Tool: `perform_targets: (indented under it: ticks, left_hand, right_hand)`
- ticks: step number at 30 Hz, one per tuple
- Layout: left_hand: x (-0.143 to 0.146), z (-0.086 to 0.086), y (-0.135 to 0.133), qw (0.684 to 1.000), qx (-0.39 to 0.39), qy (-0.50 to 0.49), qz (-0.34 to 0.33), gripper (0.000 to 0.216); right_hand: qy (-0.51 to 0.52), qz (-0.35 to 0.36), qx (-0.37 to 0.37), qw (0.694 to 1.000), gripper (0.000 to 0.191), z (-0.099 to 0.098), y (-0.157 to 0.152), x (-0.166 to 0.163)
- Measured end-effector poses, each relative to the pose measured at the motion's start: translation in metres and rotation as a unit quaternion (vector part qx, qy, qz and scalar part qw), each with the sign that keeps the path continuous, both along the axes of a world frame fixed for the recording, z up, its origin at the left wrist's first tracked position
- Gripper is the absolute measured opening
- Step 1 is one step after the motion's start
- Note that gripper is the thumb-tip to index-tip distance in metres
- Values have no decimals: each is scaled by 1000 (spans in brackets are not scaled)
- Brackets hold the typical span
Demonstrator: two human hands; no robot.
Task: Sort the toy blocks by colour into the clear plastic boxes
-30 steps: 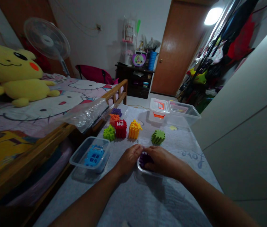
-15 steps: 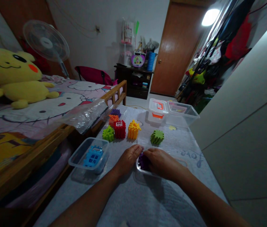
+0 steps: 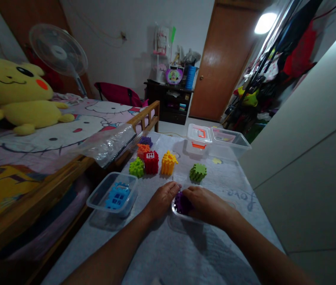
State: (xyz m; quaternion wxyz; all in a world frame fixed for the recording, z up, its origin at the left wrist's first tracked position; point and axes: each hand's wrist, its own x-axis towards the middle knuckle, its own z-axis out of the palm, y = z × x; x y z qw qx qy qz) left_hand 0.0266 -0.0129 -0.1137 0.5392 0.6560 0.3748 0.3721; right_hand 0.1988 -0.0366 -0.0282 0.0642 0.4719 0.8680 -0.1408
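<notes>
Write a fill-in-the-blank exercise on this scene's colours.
The person's right grip is at the clear container of ____ interlocking blocks.
The container at far left holds ____ plastic pieces.
Directly between lime-green blocks and yellow blocks stand ____ blocks.
The latch on the lidded box is ____.
Missing words: purple; blue; red; orange.

Purple pieces (image 3: 182,202) at right hand (image 3: 206,202); blue pieces (image 3: 118,196) left of left hand (image 3: 162,198); beyond both, white-gridded red block (image 3: 151,164), yellow block (image 3: 168,164)
</notes>
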Motion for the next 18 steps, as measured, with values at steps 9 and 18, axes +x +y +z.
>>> perform_targets:
  ticks: [9,18]
  left_hand:
    - [0,-2,0,1000,-3,0,7,42]
    - [-4,-10,1,999,-32,-39,-6,46]
  right_hand:
    - [-16,-2,15,1000,21,-9,1,-7]
    - [161,-138,100,972,29,3,-20,68]
